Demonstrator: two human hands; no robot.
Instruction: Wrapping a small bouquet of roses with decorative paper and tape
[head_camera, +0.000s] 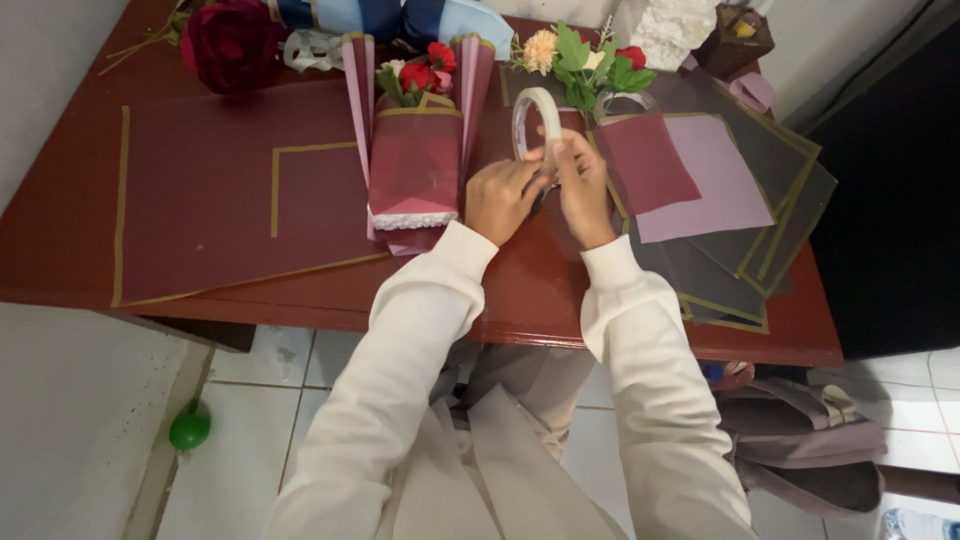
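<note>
— What are the hands doing?
— Left hand and right hand both pinch a white ring-shaped tape roll, fingers closed on its lower edge.
— Where is it?
— Above the glossy red counter; a maroon paper-wrapped bouquet lies at its nine o'clock.

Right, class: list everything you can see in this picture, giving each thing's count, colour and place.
tape roll: one, white, held over the table's middle
wrapped bouquet: one, maroon and pink paper with red flowers, left of the hands
large wrapping sheets: maroon with gold borders, table's left
smaller sheets: maroon, pink, grey, table's right
loose flowers: peach, red, green, far edge
table: one, reddish-brown
ball: one, green, on floor
left hand: on tape
right hand: on tape
</note>
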